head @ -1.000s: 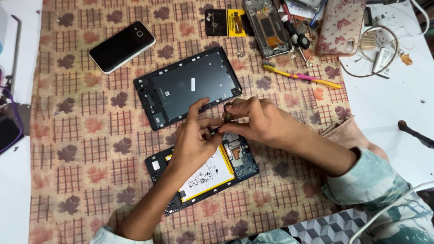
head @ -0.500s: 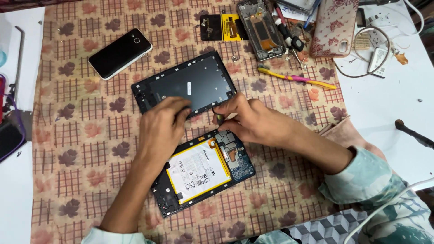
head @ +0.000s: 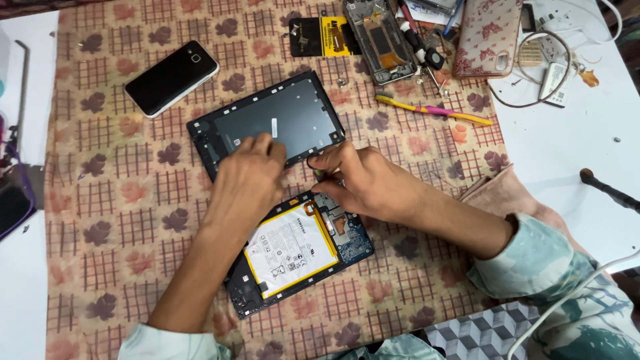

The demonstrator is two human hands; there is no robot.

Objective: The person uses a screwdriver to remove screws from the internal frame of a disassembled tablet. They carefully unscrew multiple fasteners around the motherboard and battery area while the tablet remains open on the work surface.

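Bare cloth [head: 127, 200] left; parts clutter [head: 400, 40] beyond.

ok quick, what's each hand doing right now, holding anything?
Left hand: fingers spread, resting on the dark back cover, gripping nothing.
Right hand: fingers pinched over the opened tablet, on a small part too hidden to identify.

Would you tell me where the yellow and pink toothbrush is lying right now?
In the head view the toothbrush lies on the patterned cloth, upper right of centre, just right of the dark tablet back cover and below the floral phone case.
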